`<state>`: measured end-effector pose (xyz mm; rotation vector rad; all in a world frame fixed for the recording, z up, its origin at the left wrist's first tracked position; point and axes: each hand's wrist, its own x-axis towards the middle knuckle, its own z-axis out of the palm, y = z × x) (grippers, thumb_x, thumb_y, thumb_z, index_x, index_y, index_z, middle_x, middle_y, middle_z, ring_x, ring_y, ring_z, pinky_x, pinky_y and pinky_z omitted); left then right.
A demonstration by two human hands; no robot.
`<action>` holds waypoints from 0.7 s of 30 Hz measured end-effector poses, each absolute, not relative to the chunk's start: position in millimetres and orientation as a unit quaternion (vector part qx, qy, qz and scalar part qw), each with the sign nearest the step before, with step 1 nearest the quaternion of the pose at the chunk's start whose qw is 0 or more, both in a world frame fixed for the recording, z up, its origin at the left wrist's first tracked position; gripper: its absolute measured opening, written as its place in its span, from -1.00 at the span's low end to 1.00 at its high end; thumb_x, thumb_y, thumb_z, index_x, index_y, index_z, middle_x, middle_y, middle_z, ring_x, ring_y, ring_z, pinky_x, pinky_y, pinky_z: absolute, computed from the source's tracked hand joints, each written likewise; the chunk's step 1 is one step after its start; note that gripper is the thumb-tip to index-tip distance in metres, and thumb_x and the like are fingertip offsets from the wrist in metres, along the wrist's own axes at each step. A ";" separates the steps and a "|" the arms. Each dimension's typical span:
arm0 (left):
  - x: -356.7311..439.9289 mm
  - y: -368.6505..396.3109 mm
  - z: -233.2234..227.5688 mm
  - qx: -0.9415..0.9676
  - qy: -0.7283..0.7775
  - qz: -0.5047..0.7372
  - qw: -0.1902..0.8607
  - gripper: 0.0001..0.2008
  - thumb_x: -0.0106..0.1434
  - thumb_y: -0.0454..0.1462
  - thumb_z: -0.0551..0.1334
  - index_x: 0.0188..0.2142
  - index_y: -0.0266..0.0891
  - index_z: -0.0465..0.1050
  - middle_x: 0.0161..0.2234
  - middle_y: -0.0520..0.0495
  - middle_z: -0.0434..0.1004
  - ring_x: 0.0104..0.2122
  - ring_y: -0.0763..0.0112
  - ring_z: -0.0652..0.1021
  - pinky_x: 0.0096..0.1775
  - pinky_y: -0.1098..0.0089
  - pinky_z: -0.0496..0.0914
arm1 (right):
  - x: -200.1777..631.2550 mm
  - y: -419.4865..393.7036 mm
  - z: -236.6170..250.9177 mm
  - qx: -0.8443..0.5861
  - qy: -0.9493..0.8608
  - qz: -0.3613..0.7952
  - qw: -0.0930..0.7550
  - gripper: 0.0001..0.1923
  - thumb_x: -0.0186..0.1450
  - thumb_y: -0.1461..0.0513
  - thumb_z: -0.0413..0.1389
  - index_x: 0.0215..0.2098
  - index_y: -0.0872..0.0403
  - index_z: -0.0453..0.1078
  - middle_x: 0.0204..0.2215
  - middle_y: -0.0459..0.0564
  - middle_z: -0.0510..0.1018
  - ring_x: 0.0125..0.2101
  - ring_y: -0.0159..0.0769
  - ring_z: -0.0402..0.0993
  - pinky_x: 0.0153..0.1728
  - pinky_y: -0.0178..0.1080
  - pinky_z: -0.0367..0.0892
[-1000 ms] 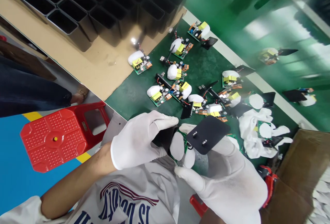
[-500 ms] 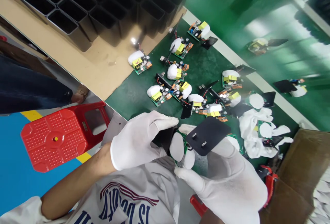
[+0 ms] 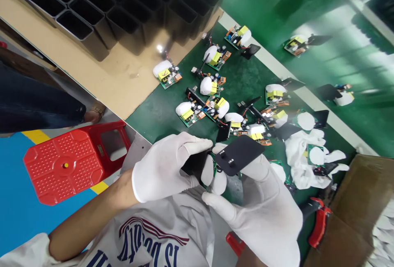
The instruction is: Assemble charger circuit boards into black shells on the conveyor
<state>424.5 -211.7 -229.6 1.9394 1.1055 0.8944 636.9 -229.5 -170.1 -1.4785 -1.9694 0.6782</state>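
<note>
Near: gloved left hand [image 3: 163,166] gripping black case [image 3: 194,163]; gloved right hand [image 3: 261,205] holding black plug cover [image 3: 238,155] against circuit board [image 3: 212,172]. Beyond: loose circuit boards [image 3: 215,107] on green mat [image 3: 160,115]; farthest, black tray [image 3: 92,4]

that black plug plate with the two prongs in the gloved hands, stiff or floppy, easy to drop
The black plug plate looks flat and unbent, so probably stiff. It seems thin, likely light. Its smooth face may slide against the right hand, gloved in cloth.

Matt black plastic cover plate [image 3: 239,155] with metal prongs — white cloth gloves [image 3: 163,168], glossy green conveyor belt [image 3: 308,12].
</note>
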 end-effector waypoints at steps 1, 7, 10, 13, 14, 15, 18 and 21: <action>424.6 -211.0 -228.9 0.752 0.428 0.349 0.360 -0.39 0.26 -0.33 0.47 0.28 -0.12 0.43 0.13 -0.07 0.71 0.04 0.21 0.73 0.05 0.21 0.66 | 636.0 -227.8 -171.4 -0.543 -0.745 0.257 0.291 -0.60 0.44 -0.13 0.34 0.09 -0.15 0.51 -0.08 -0.01 0.72 -0.05 -0.05 0.72 -0.05 -0.01 0.70; 425.6 -206.4 -223.3 0.746 0.422 0.358 0.372 -0.59 0.33 -0.24 0.44 0.14 -0.03 0.50 -0.04 0.01 0.76 -0.14 0.23 0.77 -0.10 0.25 0.67 | 635.7 -223.6 -171.8 -0.522 -0.749 0.275 0.301 -0.41 0.39 -0.20 0.36 0.20 -0.08 0.50 0.01 0.09 0.69 -0.02 0.01 0.70 -0.03 0.01 0.69; 426.2 -210.0 -226.8 0.750 0.434 0.370 0.335 -0.47 0.29 -0.25 0.50 0.21 -0.07 0.44 0.08 -0.07 0.74 -0.01 0.18 0.77 0.03 0.19 0.68 | 639.9 -227.7 -169.8 -0.544 -0.727 0.267 0.322 -0.44 0.43 -0.15 0.33 0.26 -0.09 0.50 0.01 0.08 0.70 -0.02 0.00 0.70 -0.04 0.00 0.67; 427.7 -215.3 -232.5 0.756 0.455 0.375 0.286 -0.33 0.24 -0.29 0.53 0.28 -0.08 0.36 0.20 -0.13 0.70 0.17 0.10 0.72 0.14 0.13 0.66 | 638.4 -233.5 -170.9 -0.561 -0.723 0.212 0.342 -0.64 0.46 0.06 0.35 0.17 -0.08 0.55 -0.03 0.04 0.72 -0.06 -0.04 0.71 -0.07 -0.02 0.67; 428.7 -216.8 -234.1 0.757 0.463 0.371 0.273 -0.31 0.23 -0.29 0.54 0.28 -0.08 0.36 0.20 -0.14 0.70 0.18 0.08 0.72 0.14 0.13 0.67 | 635.9 -236.0 -172.8 -0.559 -0.727 0.185 0.353 -0.67 0.45 0.12 0.36 0.15 -0.07 0.56 -0.05 0.04 0.73 -0.08 -0.05 0.72 -0.08 -0.02 0.68; 429.8 -218.2 -235.5 0.757 0.472 0.371 0.259 -0.31 0.21 -0.28 0.55 0.27 -0.08 0.37 0.20 -0.15 0.70 0.18 0.06 0.72 0.13 0.12 0.68 | 632.6 -239.0 -175.7 -0.554 -0.733 0.152 0.365 -0.67 0.43 0.18 0.38 0.14 -0.07 0.56 -0.06 0.04 0.74 -0.09 -0.06 0.73 -0.09 -0.03 0.69; 434.4 -221.2 -239.5 0.754 0.493 0.378 0.212 -0.39 0.25 -0.22 0.52 0.23 -0.14 0.39 0.16 -0.20 0.71 0.15 0.03 0.73 0.10 0.10 0.69 | 621.5 -250.7 -191.3 -0.543 -0.752 0.022 0.373 -0.61 0.38 0.25 0.43 0.14 -0.08 0.56 -0.03 0.05 0.74 -0.11 -0.08 0.75 -0.01 0.02 0.71; 440.7 -221.4 -246.0 0.750 0.503 0.390 0.180 -0.49 0.30 -0.21 0.44 0.19 -0.17 0.40 0.10 -0.24 0.74 0.12 0.03 0.74 0.07 0.08 0.70 | 614.7 -262.1 -212.8 -0.552 -0.759 -0.053 0.341 -0.52 0.38 0.26 0.44 0.23 -0.12 0.53 0.03 0.09 0.72 -0.08 -0.04 0.77 0.01 0.06 0.71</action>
